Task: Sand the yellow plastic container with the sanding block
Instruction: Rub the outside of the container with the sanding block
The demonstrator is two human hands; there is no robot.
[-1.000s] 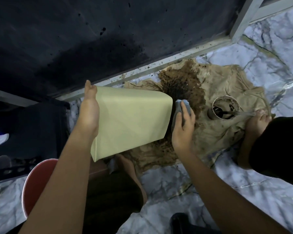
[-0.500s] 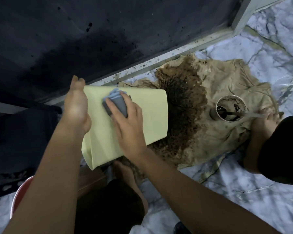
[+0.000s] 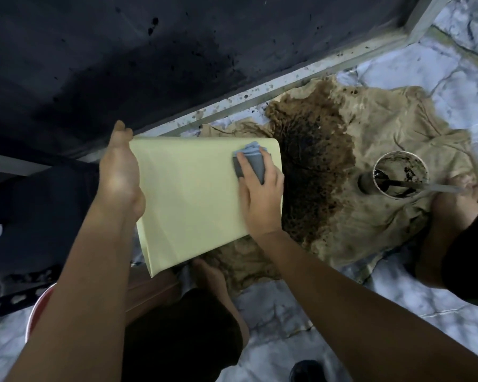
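Head view: right hand (image 3: 260,200) atop container (image 3: 189,205)

Stained tan cloth (image 3: 384,150) on marble floor (image 3: 301,307); dirty cup (image 3: 400,172) with stick (image 3: 414,186) on cloth; red stool (image 3: 35,312) lower left.

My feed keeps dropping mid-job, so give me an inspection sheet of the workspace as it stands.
Surface: grey-veined marble floor, partly covered by a stained tan cloth.
Job's things: pale yellow plastic container, tilted; grey sanding block on its upper right corner.
Clutter: white cup of dark liquid with a stirrer on the cloth; red round rim at lower left.
Grippers: left hand braces the container's left edge; right hand presses the block.
Cables: nothing seen.
Surroundings: dark spattered panel with a metal frame; another person's hand at the stirrer.
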